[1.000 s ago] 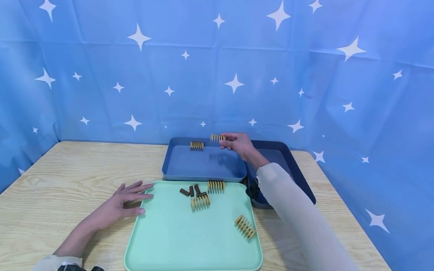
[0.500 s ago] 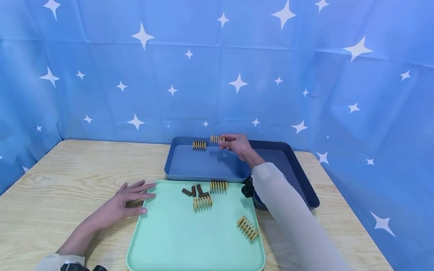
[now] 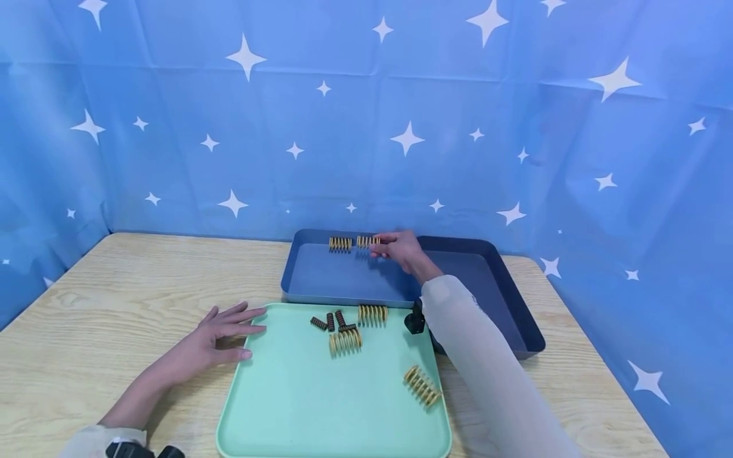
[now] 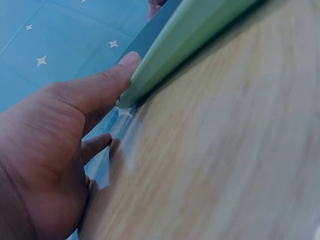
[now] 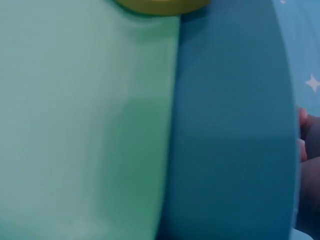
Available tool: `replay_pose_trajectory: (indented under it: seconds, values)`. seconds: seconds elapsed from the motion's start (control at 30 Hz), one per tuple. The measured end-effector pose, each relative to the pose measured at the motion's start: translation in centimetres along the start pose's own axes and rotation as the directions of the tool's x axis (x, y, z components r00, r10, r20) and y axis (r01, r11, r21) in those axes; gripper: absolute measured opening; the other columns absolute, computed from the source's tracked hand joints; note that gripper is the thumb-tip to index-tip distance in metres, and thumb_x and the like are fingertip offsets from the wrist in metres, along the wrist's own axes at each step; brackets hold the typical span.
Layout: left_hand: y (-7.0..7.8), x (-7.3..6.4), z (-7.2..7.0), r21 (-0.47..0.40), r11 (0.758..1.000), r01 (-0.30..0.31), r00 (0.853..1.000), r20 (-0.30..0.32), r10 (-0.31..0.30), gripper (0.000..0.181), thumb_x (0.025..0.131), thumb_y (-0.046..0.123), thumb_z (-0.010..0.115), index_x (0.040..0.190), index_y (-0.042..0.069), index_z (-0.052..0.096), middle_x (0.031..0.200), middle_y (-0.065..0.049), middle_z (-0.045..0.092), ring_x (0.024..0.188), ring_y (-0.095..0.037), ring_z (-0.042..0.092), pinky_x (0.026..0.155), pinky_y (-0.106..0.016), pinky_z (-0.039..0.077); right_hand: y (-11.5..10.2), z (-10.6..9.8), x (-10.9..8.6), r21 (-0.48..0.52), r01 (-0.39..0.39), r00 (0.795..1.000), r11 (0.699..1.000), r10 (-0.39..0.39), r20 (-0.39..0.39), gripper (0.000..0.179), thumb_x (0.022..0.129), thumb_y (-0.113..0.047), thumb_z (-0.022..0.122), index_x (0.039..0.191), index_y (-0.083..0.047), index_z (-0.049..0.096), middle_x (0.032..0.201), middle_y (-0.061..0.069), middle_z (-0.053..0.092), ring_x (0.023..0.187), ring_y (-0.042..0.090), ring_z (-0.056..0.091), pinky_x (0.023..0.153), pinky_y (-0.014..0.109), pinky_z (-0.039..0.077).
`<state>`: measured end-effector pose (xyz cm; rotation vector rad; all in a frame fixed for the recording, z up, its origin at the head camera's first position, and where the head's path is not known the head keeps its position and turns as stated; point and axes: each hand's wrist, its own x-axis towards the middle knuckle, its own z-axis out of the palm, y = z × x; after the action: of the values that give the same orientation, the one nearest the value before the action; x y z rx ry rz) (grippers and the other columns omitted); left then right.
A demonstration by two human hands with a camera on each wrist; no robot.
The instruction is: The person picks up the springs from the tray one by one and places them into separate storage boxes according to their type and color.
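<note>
My right hand (image 3: 399, 248) pinches one end of a yellow coil spring (image 3: 367, 242), low over the back of the blue tray (image 3: 338, 294). Just left of it, a second yellow spring (image 3: 340, 244) lies in that tray. My left hand (image 3: 213, 340) is spread at the left edge of the mint green tray (image 3: 338, 413); in the left wrist view its thumb (image 4: 130, 60) is at the tray's rim. On the green tray are three larger yellow springs, one a spring (image 3: 422, 386) near the right edge, and several small dark springs (image 3: 330, 321) grouped near the back.
A darker navy tray (image 3: 512, 299) stands to the right of the blue one, partly hidden by my right forearm. The trays sit close together on a wooden table (image 3: 143, 286). Behind it hangs a blue curtain (image 3: 343, 127) with white stars.
My right hand has lowered the yellow spring into the blue tray, near the spring lying there. My left hand keeps its place at the green tray. The head view has shifted slightly.
</note>
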<state>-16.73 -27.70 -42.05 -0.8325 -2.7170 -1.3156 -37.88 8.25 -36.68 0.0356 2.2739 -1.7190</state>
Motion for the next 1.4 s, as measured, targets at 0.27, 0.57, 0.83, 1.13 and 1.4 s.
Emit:
replay_pose_trajectory:
  seconds: [0.27, 0.57, 0.83, 1.13, 1.4]
  values:
    - [0.2, 0.2, -0.1, -0.004, 1.000, 0.004, 1.000, 0.004, -0.004, 0.042, 0.084, 0.027, 0.073, 0.125, 0.017, 0.066, 0.145, -0.006, 0.046, 0.138, -0.045, 0.020, 0.103, -0.070, -0.007, 0.2, 0.7, 0.1, -0.051, -0.013, 1.000, 0.999, 0.012, -0.028, 0.036, 0.091, -0.012, 0.067, 0.126, -0.009, 0.062, 0.102, 0.008, 0.070, 0.085, 0.018, 0.069, 0.063, 0.028, 0.047]
    - [0.5, 0.4, -0.2, -0.002, 1.000, 0.012, 1.000, 0.010, -0.012, 0.042, 0.085, 0.027, 0.073, 0.125, 0.016, 0.065, 0.145, -0.006, 0.045, 0.139, -0.046, 0.019, 0.104, -0.068, -0.008, 0.5, 1.1, 0.2, -0.035, -0.058, 0.995, 0.998, 0.055, -0.085, 0.035, 0.089, -0.015, 0.069, 0.123, -0.011, 0.064, 0.101, 0.006, 0.070, 0.081, 0.015, 0.070, 0.052, 0.023, 0.039]
    - [0.5, 0.3, -0.2, -0.008, 1.000, 0.021, 1.000, 0.011, -0.021, 0.042, 0.085, 0.028, 0.073, 0.125, 0.017, 0.065, 0.145, -0.007, 0.045, 0.139, -0.045, 0.018, 0.104, -0.068, -0.008, 0.7, 1.4, 0.3, 0.042, -0.047, 0.991, 0.998, 0.052, -0.120, 0.035, 0.087, -0.007, 0.070, 0.121, -0.006, 0.065, 0.104, 0.010, 0.070, 0.079, 0.017, 0.070, 0.055, 0.021, 0.047]
    - [0.5, 0.3, -0.2, -0.014, 1.000, 0.028, 1.000, 0.011, -0.028, 0.042, 0.085, 0.028, 0.073, 0.125, 0.016, 0.066, 0.145, -0.007, 0.045, 0.140, -0.044, 0.018, 0.104, -0.068, -0.009, 0.5, 1.8, 0.3, 0.053, -0.057, 0.985, 0.997, 0.065, -0.160, 0.028, 0.087, -0.006, 0.071, 0.115, -0.005, 0.066, 0.097, 0.011, 0.071, 0.077, 0.018, 0.071, 0.059, 0.024, 0.052]
    - [0.3, 0.2, -0.2, -0.018, 0.999, 0.036, 0.999, 0.014, -0.035, 0.042, 0.085, 0.028, 0.073, 0.125, 0.017, 0.066, 0.145, -0.007, 0.045, 0.140, -0.044, 0.017, 0.104, -0.068, -0.009, 0.2, 2.3, 0.1, 0.041, -0.063, 0.977, 0.997, 0.070, -0.203, 0.028, 0.085, -0.004, 0.072, 0.113, -0.004, 0.066, 0.094, 0.011, 0.071, 0.080, 0.022, 0.071, 0.074, 0.034, 0.056]
